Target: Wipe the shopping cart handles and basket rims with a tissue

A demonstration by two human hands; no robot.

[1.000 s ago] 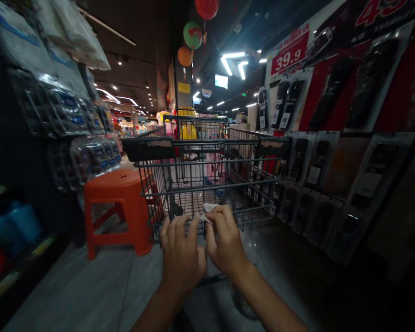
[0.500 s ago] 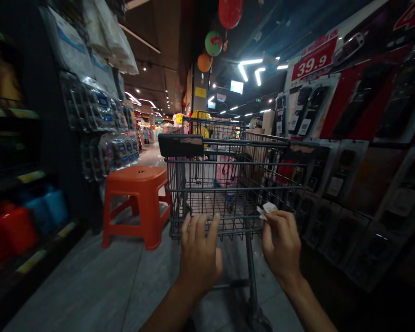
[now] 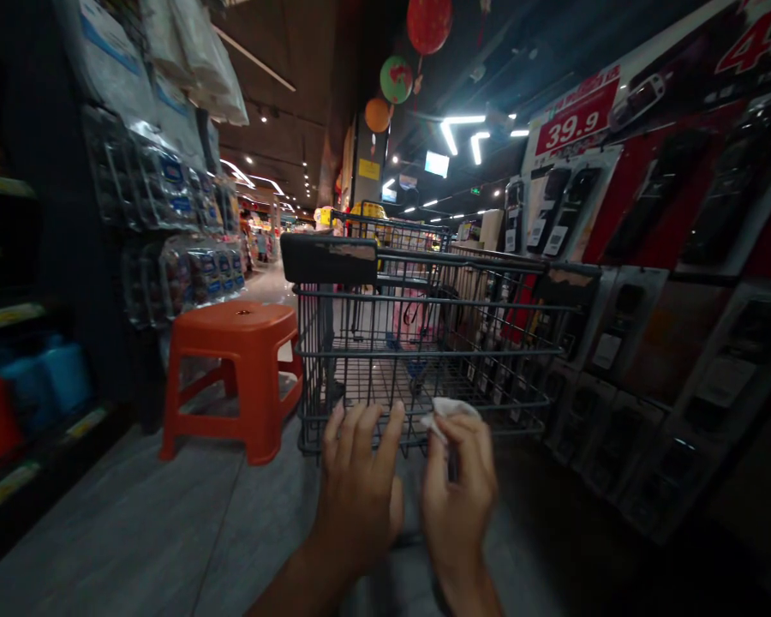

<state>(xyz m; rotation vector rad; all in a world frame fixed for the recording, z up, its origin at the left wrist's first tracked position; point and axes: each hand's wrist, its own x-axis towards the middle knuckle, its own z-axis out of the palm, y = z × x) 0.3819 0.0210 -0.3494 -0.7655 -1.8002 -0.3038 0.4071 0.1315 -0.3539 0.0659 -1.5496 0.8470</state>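
A dark wire shopping cart [image 3: 424, 351] stands straight ahead, its handle bar across the top. My left hand [image 3: 360, 480] is at the cart's lower near rail, fingers apart and pointing forward; whether the fingertips touch the wire is unclear. Just to its right, my right hand [image 3: 459, 480] pinches a crumpled white tissue [image 3: 453, 408] between thumb and fingers, close to the same rail. Through the wires a pink item [image 3: 415, 315] shows at the far side.
An orange stool [image 3: 235, 377] stands left of the cart. Hanging packs [image 3: 173, 184] and a low shelf with blue containers [image 3: 68, 373] line the left. Packaged goods [image 3: 569, 206] hang on the right wall. Balloons [image 3: 396, 80] hang overhead.
My right hand has moved left with the tissue, closer to my left hand. The cart looks slightly nearer, and the stool sits further left in view.
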